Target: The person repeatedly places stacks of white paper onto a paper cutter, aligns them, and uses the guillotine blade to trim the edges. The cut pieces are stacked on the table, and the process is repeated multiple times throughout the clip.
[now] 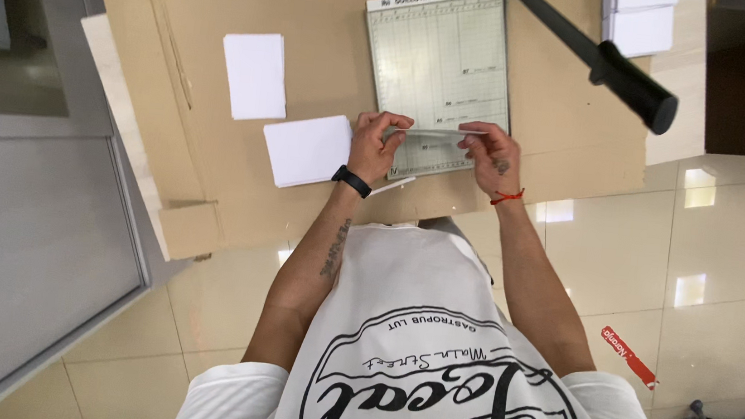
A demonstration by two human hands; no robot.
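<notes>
Cardboard (337,15) covers the tabletop; over a paper cutter (437,56), left hand (371,146) and right hand (489,157) each pinch one end of a thin paper stack (437,133) held edge-on between them.

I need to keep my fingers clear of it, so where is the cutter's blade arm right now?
In the head view, the black blade arm is raised at the upper right, above the paper cutter's gridded base, well clear of both hands holding a paper stack.
</notes>
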